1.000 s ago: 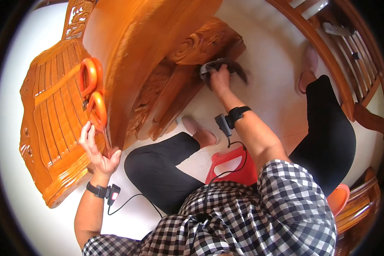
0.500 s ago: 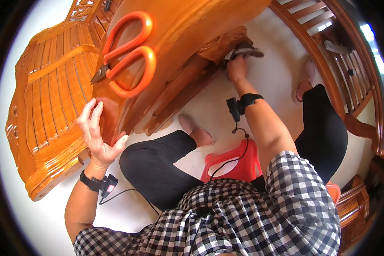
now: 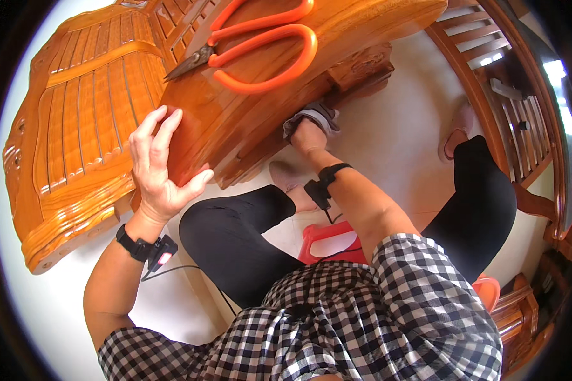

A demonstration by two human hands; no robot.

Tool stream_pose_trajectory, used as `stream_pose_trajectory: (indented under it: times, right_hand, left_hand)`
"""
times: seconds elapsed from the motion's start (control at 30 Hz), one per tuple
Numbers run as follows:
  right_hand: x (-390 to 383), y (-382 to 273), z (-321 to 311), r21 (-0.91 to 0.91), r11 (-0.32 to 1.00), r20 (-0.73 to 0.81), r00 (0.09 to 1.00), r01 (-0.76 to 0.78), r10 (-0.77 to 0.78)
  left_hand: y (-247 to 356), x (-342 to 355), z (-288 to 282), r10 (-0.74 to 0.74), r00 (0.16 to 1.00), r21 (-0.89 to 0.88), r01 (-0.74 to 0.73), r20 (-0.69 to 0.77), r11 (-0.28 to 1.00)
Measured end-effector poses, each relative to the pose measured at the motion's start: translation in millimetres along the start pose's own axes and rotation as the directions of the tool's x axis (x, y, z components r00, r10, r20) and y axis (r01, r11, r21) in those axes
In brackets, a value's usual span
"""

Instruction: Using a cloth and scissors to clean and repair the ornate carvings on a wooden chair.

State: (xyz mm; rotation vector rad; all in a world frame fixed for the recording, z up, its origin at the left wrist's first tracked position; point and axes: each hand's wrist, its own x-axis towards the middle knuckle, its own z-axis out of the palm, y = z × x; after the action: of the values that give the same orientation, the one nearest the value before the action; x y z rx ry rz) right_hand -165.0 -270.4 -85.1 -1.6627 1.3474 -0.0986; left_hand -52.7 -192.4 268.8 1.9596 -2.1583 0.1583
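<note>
My left hand (image 3: 156,159) is at the near left edge of the polished wooden table (image 3: 203,130), fingers spread and thumb apart, its fingertips at the edge. Below the tabletop, my right hand (image 3: 307,136) grips a crumpled grey-and-dark cloth (image 3: 325,116) against the lower wooden side of the table; part of the cloth is hidden by the hand. On the tabletop lies a pair of scissors (image 3: 267,60) with orange handles, its dark blades pointing left toward the near edge. The top of one handle is cut off by the frame.
A slatted wooden bench (image 3: 95,108) stands at the left. To the right is a wooden chair (image 3: 489,51) with slats. A red plastic stool (image 3: 311,241) is between my legs. Cables run from the black wrist devices on both arms.
My right hand has moved left and nearer along the table's lower side with the cloth. My left hand stays at the table edge; the scissors appear further right as the view has shifted.
</note>
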Motion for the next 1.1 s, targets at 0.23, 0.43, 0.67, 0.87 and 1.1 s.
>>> stream_pose_trajectory:
  times: [0.23,0.43,0.67,0.87,1.1]
  right_hand:
    - [4.9,29.6,40.0,-0.013,0.957,0.231,0.932,0.290,-0.279]
    - [-43.1,-30.1,-48.9,0.710,0.597,0.689,0.540,-0.373,-0.483]
    - [-96.6,-58.2,-149.2,0.794,0.519,0.596,0.568,-0.315,-0.567]
    - [-149.9,-47.6,-193.8,0.846,0.529,0.406,0.723,-0.067,-0.558]
    - [-161.2,-17.6,-203.4,0.247,0.719,0.181,0.698,0.649,-0.692]
  left_hand:
    - [5.8,7.5,9.1,0.026,0.999,0.033,-0.024,-0.046,0.999]
    - [-30.1,-30.8,2.3,0.053,0.983,0.066,-0.042,-0.175,0.997]
    - [-53.2,-42.2,35.6,0.064,0.948,0.130,-0.024,-0.311,0.991]
    - [-61.8,-40.8,46.9,0.100,0.915,0.096,-0.068,-0.391,0.993]
    - [-68.3,-44.5,58.1,0.098,0.866,0.081,-0.067,-0.490,0.995]
